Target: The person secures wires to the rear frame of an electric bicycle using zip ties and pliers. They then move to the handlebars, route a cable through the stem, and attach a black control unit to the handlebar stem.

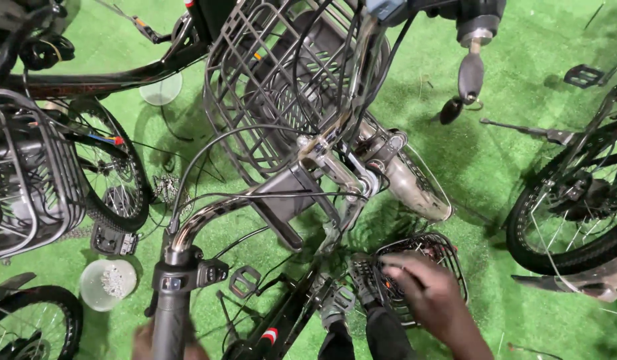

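Observation:
I look down over a bicycle with a dark wire front basket [282,87] and chrome handlebar [208,217]. My left hand [167,341] sits at the bottom edge, wrapped around the black left handlebar grip [170,313]. My right hand [425,288] reaches down over a small dark wire basket [448,248] lying on the green turf, fingers curled inside it; whether it holds anything is hidden. My feet in grey shoes [362,279] stand beside that basket.
Another bicycle with a grey basket [28,180] stands at the left, and a wheel [568,207] at the right. A clear plastic cup with small parts [108,283] and loose pedals [245,280] lie on the green turf [515,100]. A second cup [162,90] sits farther back.

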